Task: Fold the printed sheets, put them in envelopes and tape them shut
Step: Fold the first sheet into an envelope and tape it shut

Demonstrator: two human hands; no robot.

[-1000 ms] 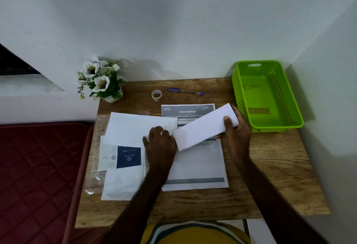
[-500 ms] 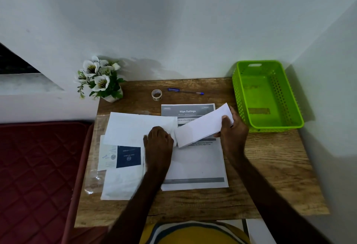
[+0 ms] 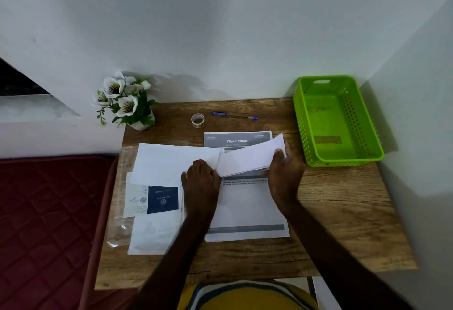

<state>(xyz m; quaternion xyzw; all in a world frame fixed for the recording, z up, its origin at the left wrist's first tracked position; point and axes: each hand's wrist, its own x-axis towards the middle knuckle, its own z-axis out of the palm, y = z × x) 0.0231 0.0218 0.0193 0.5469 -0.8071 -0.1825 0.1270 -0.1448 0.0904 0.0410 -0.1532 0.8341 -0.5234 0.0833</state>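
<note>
Flower pot (image 3: 137,123), pen (image 3: 234,115), green basket (image 3: 343,157).

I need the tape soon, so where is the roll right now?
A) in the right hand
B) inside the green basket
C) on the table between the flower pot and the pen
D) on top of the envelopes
C: the tape roll stands on the table, with the flower pot on one side and the pen on the other.

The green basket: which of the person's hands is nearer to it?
Right. The right hand, gripping the folded sheet, lies just left of the green basket; the left hand sits farther left, on the envelope.
</note>
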